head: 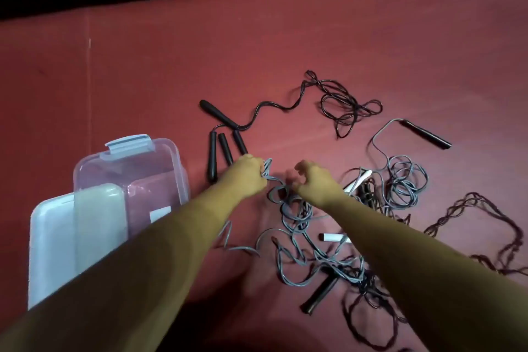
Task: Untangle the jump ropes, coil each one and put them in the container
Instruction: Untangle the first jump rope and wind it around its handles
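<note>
Red floor (pixel 143 80) is bearing the grey rope tangle (pixel 297 226), container (pixel 171 157) lying at nine o'clock. My left hand (pixel 245 177) is clutching its loops; my right hand (pixel 314 181) is curling, grasp undeterminable.

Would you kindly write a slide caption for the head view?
Left hand grips a grey rope, right hand at the tangle, clear container alongside.

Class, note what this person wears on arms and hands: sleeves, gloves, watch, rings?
Nothing worn shows. The left forearm and right forearm are bare to the frame edge. The left hand and right hand carry no gloves, watch or rings, as far as the blur allows.
</note>
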A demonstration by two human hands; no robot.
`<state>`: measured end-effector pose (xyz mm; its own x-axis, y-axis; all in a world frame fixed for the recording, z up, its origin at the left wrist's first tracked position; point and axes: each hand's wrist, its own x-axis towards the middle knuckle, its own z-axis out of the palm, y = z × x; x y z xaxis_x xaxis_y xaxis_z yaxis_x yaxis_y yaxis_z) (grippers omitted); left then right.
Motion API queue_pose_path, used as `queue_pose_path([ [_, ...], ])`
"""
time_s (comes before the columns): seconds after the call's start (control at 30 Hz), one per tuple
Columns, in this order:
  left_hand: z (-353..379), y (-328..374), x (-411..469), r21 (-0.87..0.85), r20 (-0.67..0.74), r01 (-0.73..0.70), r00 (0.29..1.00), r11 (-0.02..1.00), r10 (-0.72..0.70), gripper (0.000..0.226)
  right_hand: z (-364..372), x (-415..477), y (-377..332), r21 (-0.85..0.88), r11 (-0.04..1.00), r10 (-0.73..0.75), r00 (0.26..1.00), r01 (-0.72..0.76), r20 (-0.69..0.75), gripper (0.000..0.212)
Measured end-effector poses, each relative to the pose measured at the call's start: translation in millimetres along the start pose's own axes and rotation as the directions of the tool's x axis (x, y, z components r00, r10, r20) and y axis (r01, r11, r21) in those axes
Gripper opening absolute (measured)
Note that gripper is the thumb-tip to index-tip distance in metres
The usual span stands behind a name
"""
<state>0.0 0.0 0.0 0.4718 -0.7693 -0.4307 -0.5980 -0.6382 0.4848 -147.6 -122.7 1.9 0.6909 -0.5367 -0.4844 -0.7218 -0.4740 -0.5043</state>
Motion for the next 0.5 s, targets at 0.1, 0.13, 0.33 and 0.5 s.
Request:
queue_pose_path([
  [0.1, 28, 1, -5, 0.036, 0.099, 0.017, 0.995, 0.999, -0.020, 0.036, 14, -6, 4, -0.035, 0.999, 0.039, 0.998, -0.037, 0.046, 0.046],
  [0.13, 37, 3, -8, 0.038, 0.107, 0.000, 0.994, 0.999, -0.004, 0.038, 19, -9, 4, -0.034, 0.998, 0.048, 0.997, -0.046, 0.067, 0.044],
  [0.33, 69, 11, -13, -0.058, 0.118, -0.046, 0.992, 0.997, 0.053, 0.039, 42, -18, 12, 0.045, 0.997, 0.051, 0.995, -0.055, 0.088, 0.004],
  [0.5, 59, 6, -29, -0.154, 0.071, -0.014, 0.997, 0.988, 0.025, 0.013, 17, -30, 7, 0.060, 0.998, 0.004, 0.988, -0.014, 0.158, 0.023],
])
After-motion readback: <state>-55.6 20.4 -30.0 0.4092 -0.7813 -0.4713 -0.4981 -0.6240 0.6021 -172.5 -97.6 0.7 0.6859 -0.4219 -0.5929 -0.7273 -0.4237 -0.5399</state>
